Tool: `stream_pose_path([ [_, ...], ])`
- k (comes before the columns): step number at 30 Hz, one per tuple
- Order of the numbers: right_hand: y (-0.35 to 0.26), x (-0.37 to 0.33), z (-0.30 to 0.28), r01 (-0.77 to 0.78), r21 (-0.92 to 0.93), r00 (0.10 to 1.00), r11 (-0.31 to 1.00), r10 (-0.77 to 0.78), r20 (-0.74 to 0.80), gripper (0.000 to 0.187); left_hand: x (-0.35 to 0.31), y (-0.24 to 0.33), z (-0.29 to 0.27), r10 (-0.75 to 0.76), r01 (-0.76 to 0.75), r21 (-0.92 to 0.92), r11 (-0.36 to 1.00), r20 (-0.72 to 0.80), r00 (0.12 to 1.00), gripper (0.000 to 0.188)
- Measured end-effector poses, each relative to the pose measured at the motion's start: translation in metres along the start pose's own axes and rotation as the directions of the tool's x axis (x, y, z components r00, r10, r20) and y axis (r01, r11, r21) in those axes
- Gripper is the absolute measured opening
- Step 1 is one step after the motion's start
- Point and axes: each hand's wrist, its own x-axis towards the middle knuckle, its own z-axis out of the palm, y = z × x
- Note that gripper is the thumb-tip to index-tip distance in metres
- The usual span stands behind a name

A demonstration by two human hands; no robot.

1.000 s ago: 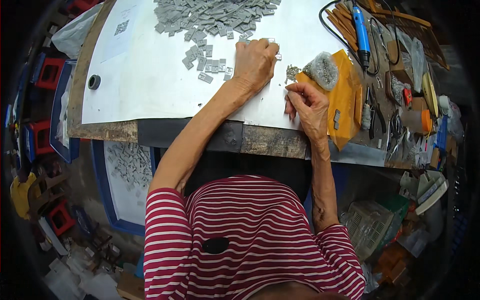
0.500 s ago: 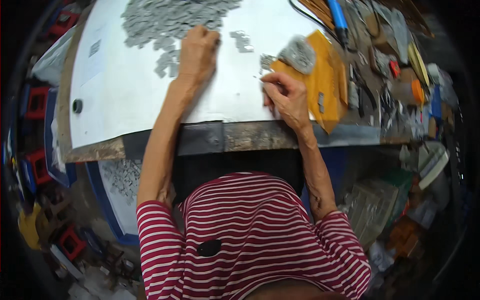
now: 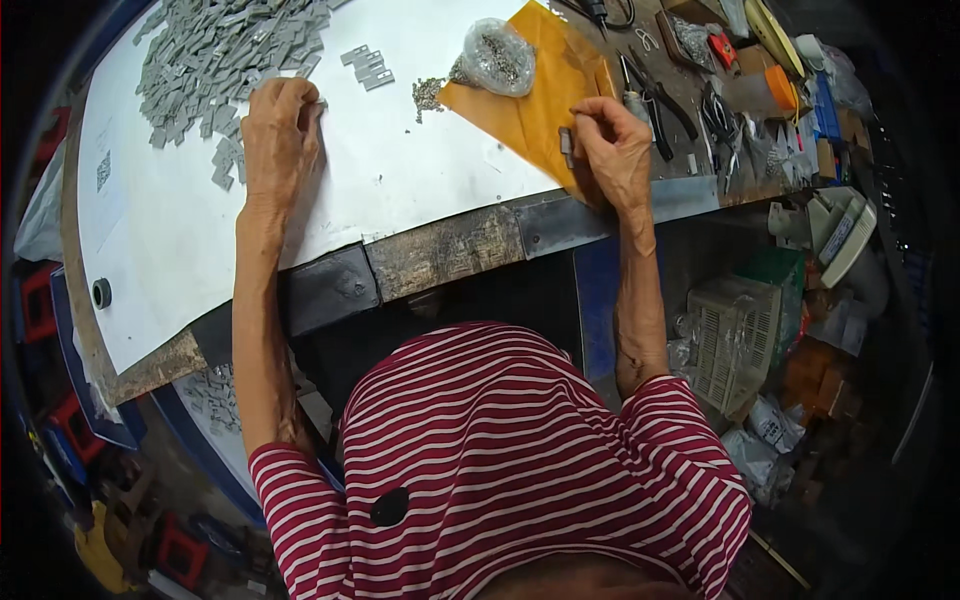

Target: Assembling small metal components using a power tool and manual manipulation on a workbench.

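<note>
Left hand point(image 3: 282, 130) rests knuckles-up at the edge of the grey parts pile point(image 3: 215, 60) — whether it grips any cannot be told. Right hand point(image 3: 615, 150) pinches a small grey part point(image 3: 566, 147) over the yellow envelope point(image 3: 540, 90) — fingers closed on it.

2 hands point(image 3: 283, 130), 1 bag point(image 3: 497, 56), 1 envelope point(image 3: 545, 100)

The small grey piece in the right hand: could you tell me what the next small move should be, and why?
Probably draw one more piece out of the grey pile. The left hand already rests on the pile's near edge, while the right hand pinches a small grey piece over the orange envelope, near the bag of small metal parts.
</note>
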Motion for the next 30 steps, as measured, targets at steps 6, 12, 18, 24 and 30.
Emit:
stream_pose_path([
  [6,0.006,0.004,-0.016,0.183,-0.244,0.978,0.953,-0.15,0.146,0.011,-0.001,0.039,-0.016,-0.143,0.142,-0.14,0.98,0.003,0.99,0.009],
  [12,-0.005,0.008,-0.019,0.339,-0.337,0.918,0.878,-0.232,0.32,0.009,-0.022,0.081,-0.026,-0.392,0.415,-0.519,0.747,0.161,0.906,0.014],
  [18,-0.005,0.011,-0.016,0.532,-0.379,0.831,0.757,-0.381,0.406,0.009,-0.039,0.097,-0.02,-0.428,0.515,-0.571,0.639,0.293,0.855,0.016],
  [24,-0.004,0.012,-0.014,0.647,-0.487,0.759,0.586,-0.435,0.484,0.011,-0.044,0.098,-0.015,-0.424,0.479,-0.639,0.602,0.252,0.87,0.017],
  [30,-0.003,0.016,-0.014,0.686,-0.462,0.722,0.562,-0.447,0.528,0.012,-0.049,0.098,-0.014,-0.469,0.534,-0.683,0.497,0.307,0.828,0.018],
])
